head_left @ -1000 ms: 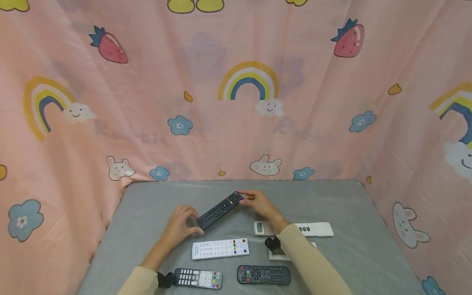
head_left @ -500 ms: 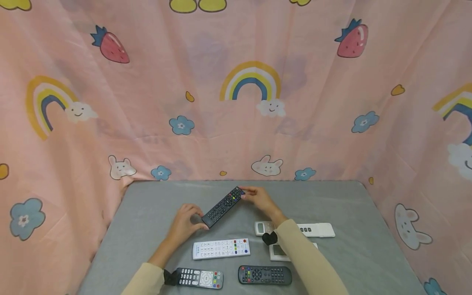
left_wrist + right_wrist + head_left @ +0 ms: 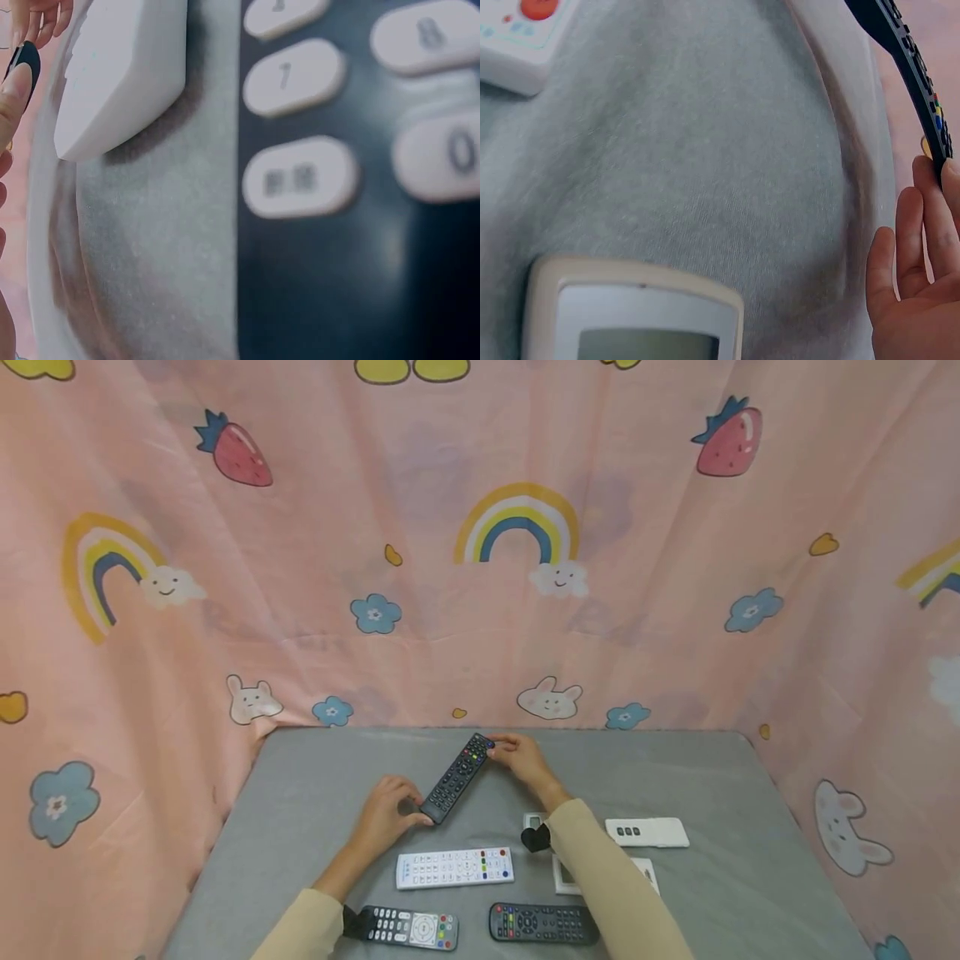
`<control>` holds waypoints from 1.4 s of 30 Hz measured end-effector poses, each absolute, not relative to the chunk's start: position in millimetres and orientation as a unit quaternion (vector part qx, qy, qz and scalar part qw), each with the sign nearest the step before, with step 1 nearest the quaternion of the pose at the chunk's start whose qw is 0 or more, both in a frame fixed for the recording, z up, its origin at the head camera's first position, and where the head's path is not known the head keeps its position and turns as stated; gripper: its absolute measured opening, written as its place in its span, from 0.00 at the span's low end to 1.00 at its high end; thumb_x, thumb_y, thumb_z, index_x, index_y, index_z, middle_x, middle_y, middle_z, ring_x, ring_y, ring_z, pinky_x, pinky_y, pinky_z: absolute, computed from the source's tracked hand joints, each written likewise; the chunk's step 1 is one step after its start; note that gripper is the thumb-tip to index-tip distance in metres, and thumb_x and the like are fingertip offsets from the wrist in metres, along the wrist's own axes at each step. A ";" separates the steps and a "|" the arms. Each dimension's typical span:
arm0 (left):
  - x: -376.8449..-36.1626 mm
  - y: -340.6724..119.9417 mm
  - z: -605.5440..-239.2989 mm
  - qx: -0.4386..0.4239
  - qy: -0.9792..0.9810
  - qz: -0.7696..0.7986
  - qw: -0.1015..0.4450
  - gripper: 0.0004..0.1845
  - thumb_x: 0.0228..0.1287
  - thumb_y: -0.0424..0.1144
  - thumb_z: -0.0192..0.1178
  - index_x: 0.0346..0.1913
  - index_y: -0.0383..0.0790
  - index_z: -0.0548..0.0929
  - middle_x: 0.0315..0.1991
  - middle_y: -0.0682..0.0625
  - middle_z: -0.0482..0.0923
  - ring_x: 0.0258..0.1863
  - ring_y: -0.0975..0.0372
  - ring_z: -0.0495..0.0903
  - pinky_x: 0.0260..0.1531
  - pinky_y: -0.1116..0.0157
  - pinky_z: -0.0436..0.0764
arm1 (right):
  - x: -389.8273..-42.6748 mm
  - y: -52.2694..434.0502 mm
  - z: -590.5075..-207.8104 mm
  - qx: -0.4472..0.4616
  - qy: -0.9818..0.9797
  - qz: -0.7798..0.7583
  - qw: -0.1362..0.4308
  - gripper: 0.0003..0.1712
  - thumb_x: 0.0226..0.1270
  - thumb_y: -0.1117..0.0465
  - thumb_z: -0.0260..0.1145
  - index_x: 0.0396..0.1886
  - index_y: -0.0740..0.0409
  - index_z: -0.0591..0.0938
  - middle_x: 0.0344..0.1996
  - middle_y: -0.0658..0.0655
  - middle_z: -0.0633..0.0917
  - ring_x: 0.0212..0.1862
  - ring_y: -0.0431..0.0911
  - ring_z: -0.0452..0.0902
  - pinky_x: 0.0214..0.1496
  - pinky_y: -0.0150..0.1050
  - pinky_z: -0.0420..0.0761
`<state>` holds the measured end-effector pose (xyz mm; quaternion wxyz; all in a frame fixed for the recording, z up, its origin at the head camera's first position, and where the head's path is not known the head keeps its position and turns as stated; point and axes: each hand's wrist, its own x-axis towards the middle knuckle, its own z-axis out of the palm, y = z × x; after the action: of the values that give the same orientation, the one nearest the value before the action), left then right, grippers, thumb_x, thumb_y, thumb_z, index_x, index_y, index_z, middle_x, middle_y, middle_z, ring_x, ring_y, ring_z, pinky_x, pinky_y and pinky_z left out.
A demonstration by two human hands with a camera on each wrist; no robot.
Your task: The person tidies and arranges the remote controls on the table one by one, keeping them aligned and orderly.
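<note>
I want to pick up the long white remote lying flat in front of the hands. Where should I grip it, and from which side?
Probably grip the long white remote with coloured buttons across its narrow width, near mid-length, coming from above. It lies flat and button-side up on the grey cloth-covered table, with its long edges exposed, so fingers can pinch those two edges.

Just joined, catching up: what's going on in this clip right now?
A person holds a black remote at both ends over a grey-covered table: the left hand pinches the near end, the right hand the far end by the coloured buttons. Other remotes lie nearer the person: a white remote, a dark remote with white keys, another black remote and a white slim remote.
</note>
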<state>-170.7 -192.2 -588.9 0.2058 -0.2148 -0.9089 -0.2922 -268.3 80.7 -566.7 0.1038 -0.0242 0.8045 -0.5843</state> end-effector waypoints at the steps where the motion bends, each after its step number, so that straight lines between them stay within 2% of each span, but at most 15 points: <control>1: -171.2 -192.0 -589.7 -0.215 -0.909 -0.292 0.206 0.19 0.32 0.49 0.80 0.29 0.50 0.83 0.34 0.58 0.82 0.40 0.64 0.76 0.44 0.62 0.78 | -269.0 79.7 -567.5 -0.021 0.806 -0.583 0.101 0.19 0.65 0.62 0.68 0.56 0.57 0.84 0.46 0.61 0.89 0.42 0.41 0.83 0.47 0.33 0.79; 9: -174.0 -190.9 -589.9 -0.213 -0.915 -0.292 0.182 0.16 0.37 0.47 0.79 0.29 0.49 0.84 0.33 0.58 0.82 0.39 0.64 0.75 0.44 0.63 0.77 | -273.9 71.7 -570.5 -0.009 0.797 -0.597 0.093 0.19 0.65 0.66 0.67 0.56 0.60 0.83 0.42 0.63 0.88 0.33 0.38 0.75 0.35 0.29 0.74; 16: -175.9 -192.1 -591.1 -0.231 -0.914 -0.284 0.176 0.16 0.36 0.48 0.79 0.28 0.47 0.84 0.33 0.56 0.82 0.39 0.62 0.77 0.44 0.62 0.77 | -280.6 63.6 -574.0 -0.020 0.810 -0.579 0.091 0.20 0.66 0.66 0.66 0.58 0.64 0.82 0.42 0.64 0.87 0.34 0.37 0.75 0.36 0.28 0.75; 22: -178.1 -192.4 -595.3 -0.243 -0.914 -0.270 0.181 0.18 0.35 0.52 0.79 0.28 0.48 0.84 0.34 0.57 0.82 0.38 0.63 0.76 0.43 0.63 0.77 | -283.7 56.3 -573.6 -0.029 0.822 -0.563 0.082 0.19 0.65 0.67 0.66 0.56 0.63 0.83 0.42 0.64 0.88 0.37 0.40 0.79 0.40 0.32 0.79; 27: -178.0 -191.3 -595.1 -0.232 -0.920 -0.266 0.169 0.20 0.35 0.54 0.79 0.32 0.50 0.85 0.35 0.58 0.82 0.38 0.64 0.76 0.44 0.63 0.77 | -286.8 50.0 -575.0 -0.049 0.839 -0.538 0.065 0.18 0.66 0.67 0.65 0.56 0.62 0.83 0.44 0.64 0.88 0.45 0.49 0.84 0.48 0.41 0.84; 31: -178.8 -189.2 -594.8 -0.231 -0.924 -0.261 0.155 0.21 0.34 0.55 0.79 0.34 0.51 0.85 0.36 0.58 0.83 0.39 0.64 0.76 0.45 0.62 0.77 | -288.8 46.4 -575.6 -0.072 0.841 -0.534 0.051 0.18 0.65 0.70 0.65 0.55 0.65 0.83 0.46 0.67 0.87 0.50 0.55 0.84 0.52 0.46 0.84; 42: -178.8 -183.8 -595.3 -0.225 -0.937 -0.240 0.114 0.23 0.35 0.58 0.78 0.34 0.50 0.85 0.37 0.59 0.82 0.41 0.65 0.75 0.49 0.63 0.77 | -290.6 37.5 -574.7 -0.081 0.856 -0.507 0.057 0.18 0.66 0.70 0.64 0.55 0.64 0.83 0.51 0.65 0.86 0.54 0.57 0.81 0.60 0.52 0.79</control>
<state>-178.8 -183.8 -595.3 0.1137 -0.2246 -0.9374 -0.2405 -290.6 37.5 -574.7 0.0570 -0.0813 0.8561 -0.5072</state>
